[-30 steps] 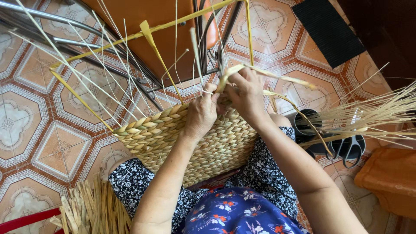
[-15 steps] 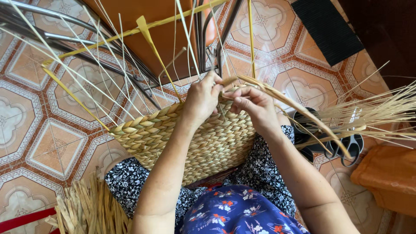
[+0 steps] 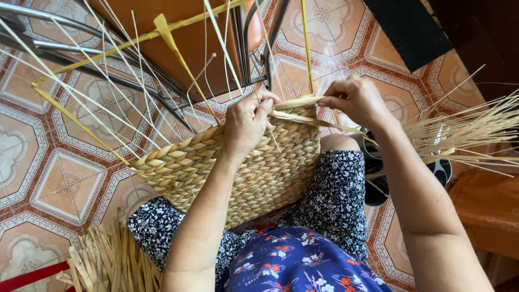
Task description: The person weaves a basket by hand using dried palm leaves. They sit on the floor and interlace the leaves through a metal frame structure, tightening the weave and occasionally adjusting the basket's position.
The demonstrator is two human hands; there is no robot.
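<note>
no packages, no labels, no signs, no screens

Patterned floor tiles (image 3: 59, 178), black sandals (image 3: 378, 189).

A single head-worn camera looks steeply down, close over the lap and the tiled floor (image 3: 48, 162).

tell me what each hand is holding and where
Left hand pinches the top rim of the tan woven straw basket; right hand pulls a flat pale straw strand by its end.
</note>
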